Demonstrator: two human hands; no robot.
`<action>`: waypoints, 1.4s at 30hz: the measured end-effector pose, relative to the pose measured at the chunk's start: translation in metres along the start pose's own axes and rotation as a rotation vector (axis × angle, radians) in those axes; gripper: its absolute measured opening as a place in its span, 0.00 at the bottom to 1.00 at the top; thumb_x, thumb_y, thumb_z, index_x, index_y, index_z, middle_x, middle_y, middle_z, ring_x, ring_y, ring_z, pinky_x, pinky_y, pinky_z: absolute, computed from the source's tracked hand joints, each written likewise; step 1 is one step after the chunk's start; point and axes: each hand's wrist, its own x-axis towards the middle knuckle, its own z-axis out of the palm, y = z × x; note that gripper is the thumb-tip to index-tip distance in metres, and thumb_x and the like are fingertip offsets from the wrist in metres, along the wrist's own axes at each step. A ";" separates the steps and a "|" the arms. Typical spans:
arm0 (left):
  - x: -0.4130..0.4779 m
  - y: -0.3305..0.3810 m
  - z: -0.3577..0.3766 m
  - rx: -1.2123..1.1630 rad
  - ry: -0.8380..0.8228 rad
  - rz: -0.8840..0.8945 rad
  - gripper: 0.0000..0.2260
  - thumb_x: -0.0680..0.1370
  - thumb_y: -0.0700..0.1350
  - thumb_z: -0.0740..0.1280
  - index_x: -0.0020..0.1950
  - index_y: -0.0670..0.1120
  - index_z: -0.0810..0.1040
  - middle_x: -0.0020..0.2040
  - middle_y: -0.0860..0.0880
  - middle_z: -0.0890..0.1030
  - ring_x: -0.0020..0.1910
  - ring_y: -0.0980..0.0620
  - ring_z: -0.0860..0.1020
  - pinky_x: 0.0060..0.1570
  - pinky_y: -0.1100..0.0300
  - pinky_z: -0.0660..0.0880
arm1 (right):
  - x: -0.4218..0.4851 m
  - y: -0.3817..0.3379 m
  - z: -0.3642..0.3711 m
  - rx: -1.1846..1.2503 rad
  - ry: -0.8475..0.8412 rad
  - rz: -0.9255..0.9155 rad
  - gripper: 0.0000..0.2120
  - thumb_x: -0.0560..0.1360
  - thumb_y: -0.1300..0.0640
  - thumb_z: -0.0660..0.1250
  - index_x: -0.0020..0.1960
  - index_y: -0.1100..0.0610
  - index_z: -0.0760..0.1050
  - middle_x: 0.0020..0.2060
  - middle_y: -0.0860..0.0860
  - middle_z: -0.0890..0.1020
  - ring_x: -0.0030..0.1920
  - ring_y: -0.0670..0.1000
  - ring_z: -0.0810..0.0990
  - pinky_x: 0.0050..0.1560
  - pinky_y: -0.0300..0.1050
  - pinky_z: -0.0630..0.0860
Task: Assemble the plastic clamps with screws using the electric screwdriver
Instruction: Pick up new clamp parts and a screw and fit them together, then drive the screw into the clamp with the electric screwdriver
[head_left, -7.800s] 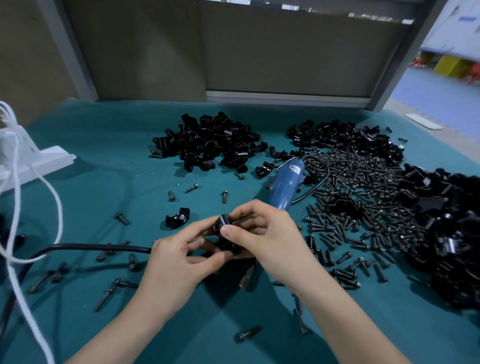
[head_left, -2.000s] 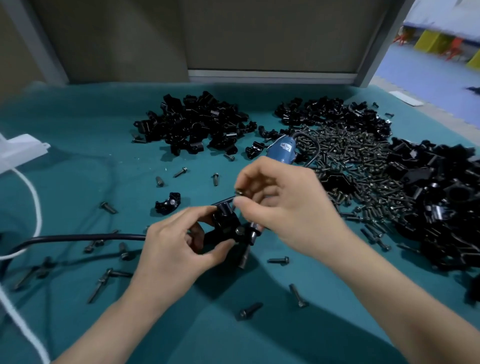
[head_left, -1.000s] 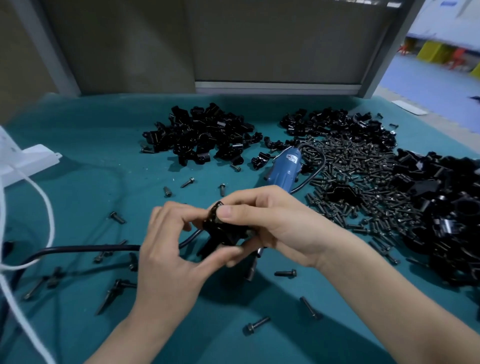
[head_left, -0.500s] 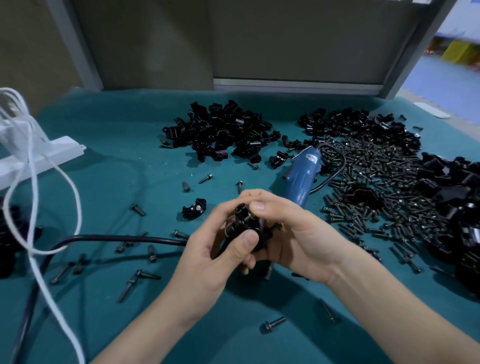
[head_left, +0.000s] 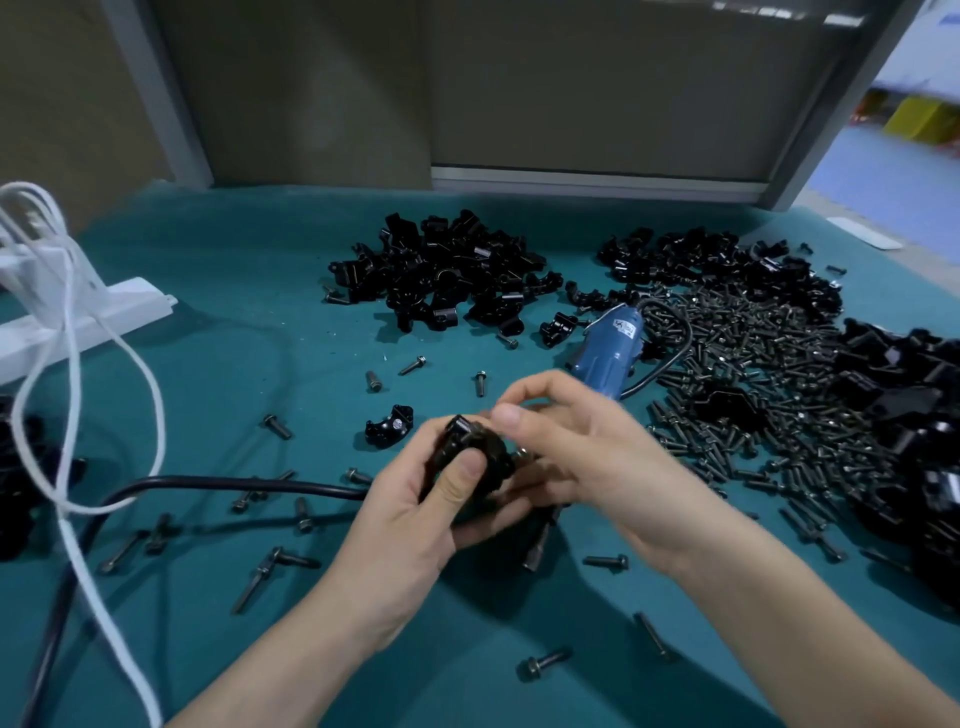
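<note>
Over the teal surface (head_left: 234, 364) near its front edge, the left hand (head_left: 410, 525) and right hand (head_left: 587, 457) both gripped one black plastic clamp (head_left: 465, 441) with curled fingers (head_left: 467, 470).

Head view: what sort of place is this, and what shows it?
Probably a workshop assembly bench: heaps of black plastic clamps, a spread of loose screws and a blue electric screwdriver on a teal table.
</note>
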 end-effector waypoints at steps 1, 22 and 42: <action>0.001 0.000 -0.002 -0.001 0.033 0.010 0.13 0.74 0.52 0.68 0.53 0.45 0.80 0.55 0.44 0.83 0.53 0.45 0.83 0.45 0.58 0.80 | 0.000 -0.005 -0.007 -0.071 0.099 -0.035 0.21 0.67 0.46 0.70 0.53 0.59 0.74 0.46 0.55 0.85 0.36 0.56 0.84 0.38 0.46 0.82; -0.001 0.005 -0.010 0.092 0.136 -0.023 0.11 0.71 0.48 0.67 0.49 0.43 0.78 0.46 0.44 0.81 0.36 0.50 0.78 0.22 0.62 0.69 | 0.064 -0.011 -0.082 0.485 0.264 0.023 0.18 0.69 0.47 0.68 0.48 0.61 0.71 0.26 0.50 0.73 0.23 0.47 0.70 0.22 0.36 0.69; 0.004 0.007 -0.019 0.387 0.235 0.000 0.09 0.70 0.50 0.75 0.48 0.54 0.79 0.34 0.50 0.78 0.34 0.52 0.76 0.22 0.62 0.70 | 0.085 -0.055 -0.042 0.830 0.219 -0.361 0.17 0.71 0.48 0.70 0.54 0.57 0.72 0.40 0.51 0.83 0.41 0.52 0.85 0.38 0.45 0.81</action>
